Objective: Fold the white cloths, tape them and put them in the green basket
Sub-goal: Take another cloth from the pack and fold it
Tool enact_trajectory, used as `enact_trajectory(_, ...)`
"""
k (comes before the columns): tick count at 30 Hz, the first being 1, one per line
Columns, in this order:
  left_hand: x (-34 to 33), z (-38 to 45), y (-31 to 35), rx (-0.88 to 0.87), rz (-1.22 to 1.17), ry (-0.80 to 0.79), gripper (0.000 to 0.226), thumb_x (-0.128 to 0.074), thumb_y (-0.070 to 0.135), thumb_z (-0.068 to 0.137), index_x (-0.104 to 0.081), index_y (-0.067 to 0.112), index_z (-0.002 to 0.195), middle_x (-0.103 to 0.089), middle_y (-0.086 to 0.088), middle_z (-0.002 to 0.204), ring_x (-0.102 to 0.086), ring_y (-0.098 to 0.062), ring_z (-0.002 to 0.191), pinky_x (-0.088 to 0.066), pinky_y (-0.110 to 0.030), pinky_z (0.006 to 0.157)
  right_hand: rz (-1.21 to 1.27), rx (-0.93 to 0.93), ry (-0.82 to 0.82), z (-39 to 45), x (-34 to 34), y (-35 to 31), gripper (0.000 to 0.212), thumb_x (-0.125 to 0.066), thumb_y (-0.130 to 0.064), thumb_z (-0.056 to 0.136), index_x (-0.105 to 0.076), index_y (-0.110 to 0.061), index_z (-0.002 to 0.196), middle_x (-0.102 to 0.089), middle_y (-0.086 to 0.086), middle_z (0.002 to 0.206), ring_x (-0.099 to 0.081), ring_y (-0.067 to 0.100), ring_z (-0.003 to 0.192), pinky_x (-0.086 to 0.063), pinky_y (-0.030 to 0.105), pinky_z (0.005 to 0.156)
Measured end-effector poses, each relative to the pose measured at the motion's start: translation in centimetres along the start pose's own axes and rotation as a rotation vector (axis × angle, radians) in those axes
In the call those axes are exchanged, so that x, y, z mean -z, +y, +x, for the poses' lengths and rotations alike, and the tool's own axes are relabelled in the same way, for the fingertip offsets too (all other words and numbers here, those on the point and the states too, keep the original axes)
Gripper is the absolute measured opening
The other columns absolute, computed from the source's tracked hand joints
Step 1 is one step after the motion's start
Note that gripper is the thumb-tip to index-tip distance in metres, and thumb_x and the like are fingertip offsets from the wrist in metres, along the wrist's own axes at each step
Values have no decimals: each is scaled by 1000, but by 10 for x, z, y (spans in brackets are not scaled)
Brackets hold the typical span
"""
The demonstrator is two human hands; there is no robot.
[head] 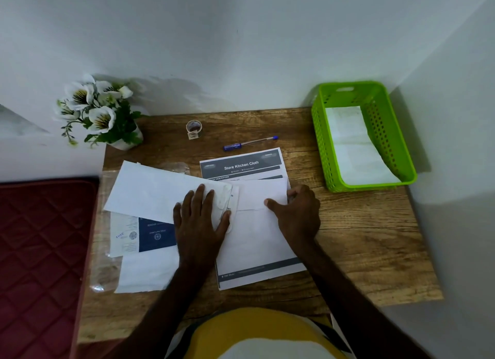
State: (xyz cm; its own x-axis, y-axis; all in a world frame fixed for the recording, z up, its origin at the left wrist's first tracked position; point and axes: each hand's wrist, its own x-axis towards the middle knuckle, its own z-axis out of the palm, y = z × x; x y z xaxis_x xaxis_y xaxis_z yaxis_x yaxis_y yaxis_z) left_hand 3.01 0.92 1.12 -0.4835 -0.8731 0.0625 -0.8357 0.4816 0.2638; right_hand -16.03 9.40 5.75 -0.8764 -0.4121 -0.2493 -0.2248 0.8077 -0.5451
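A white cloth (257,198) lies partly folded on a printed sheet in the middle of the wooden table. My left hand (199,219) rests flat on its left end, fingers spread. My right hand (297,211) presses on its right edge, fingers curled over the fold. Another white cloth (155,190) lies spread to the left, and a third (147,273) sits nearer the front. A roll of tape (194,128) stands at the back of the table. The green basket (396,141) sits at the right rear with a folded white cloth (353,144) inside.
A blue pen (250,143) lies behind the printed sheet (241,166). A pot of white flowers (99,112) stands at the back left corner. A dark blue and white card (144,235) in clear plastic lies at the left. A red quilted cushion (40,251) adjoins the table's left edge.
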Motion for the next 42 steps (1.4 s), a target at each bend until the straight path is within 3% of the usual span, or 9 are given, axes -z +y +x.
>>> enact_trajectory(6, -2, 1, 0, -15, 15, 31, 65, -47, 58, 97, -52, 14, 145, -42, -11, 158, -37, -34, 146, -28, -58, 119, 39, 82, 29, -5, -11, 3, 35, -85, -41, 75, -63, -23, 95, -63, 0, 104, -56, 22, 100, -36, 28, 67)
enact_trajectory(11, -2, 1, 1, -7, 17, 29, 63, -47, 57, 97, -52, 15, 144, -43, -11, 157, -38, -35, 146, -29, -59, 118, 54, 21, 69, -4, -11, 1, 70, -88, -46, 68, -56, -20, 125, -63, 1, 121, -59, 24, 109, -54, 40, 80)
enact_trajectory(14, -1, 2, 2, 1, 9, 35, 64, -47, 57, 96, -52, 14, 143, -45, -12, 156, -39, -36, 145, -30, -61, 117, 68, -17, 25, 0, -11, 3, 75, -89, -50, 67, -56, -18, 127, -62, 2, 127, -59, 26, 116, -56, 48, 88)
enact_trajectory(18, -3, 2, 1, 0, 9, 26, 64, -47, 57, 96, -52, 15, 144, -44, -11, 157, -37, -35, 146, -28, -60, 118, 86, -43, -6, 6, -10, 4, 74, -90, -47, 66, -56, -17, 124, -62, 3, 126, -58, 26, 116, -54, 44, 88)
enact_trajectory(23, -2, 2, 2, -4, 4, 44, 64, -49, 57, 95, -53, 14, 142, -46, -12, 155, -39, -36, 145, -29, -60, 118, 107, -46, -20, 12, -10, 4, 62, -91, -43, 68, -62, -16, 116, -64, 4, 121, -61, 26, 111, -51, 37, 81)
enact_trajectory(27, -1, 2, 2, 4, 8, 36, 65, -47, 58, 95, -54, 14, 142, -46, -12, 156, -39, -36, 145, -30, -60, 118, 91, -36, -21, 15, -11, 6, 48, -85, -47, 74, -71, -17, 110, -66, 5, 118, -62, 28, 108, -56, 43, 85)
enact_trajectory(33, -1, 3, 3, 6, 17, 18, 62, -46, 57, 96, -55, 14, 140, -47, -12, 155, -39, -36, 145, -29, -60, 118, 237, 76, 113, 13, -7, 8, 27, -78, -39, 83, -68, -14, 78, -62, 4, 94, -60, 26, 89, -48, 33, 67)
enact_trajectory(37, -1, 4, 3, 6, 16, 24, 57, -51, 54, 96, -58, 14, 135, -51, -12, 151, -41, -35, 143, -32, -59, 116, 482, 164, 154, 1, 1, 1, 18, -76, -32, 89, -69, -15, 86, -68, -4, 85, -66, 14, 77, -59, 45, 67)
enact_trajectory(42, -1, 5, 5, 3, 14, 34, 48, -59, 47, 95, -60, 13, 128, -56, -14, 144, -46, -36, 139, -34, -60, 113, 630, 258, 181, -14, 17, -7, 14, -71, -29, 95, -70, -15, 96, -72, -6, 82, -72, 16, 73, -60, 50, 54)
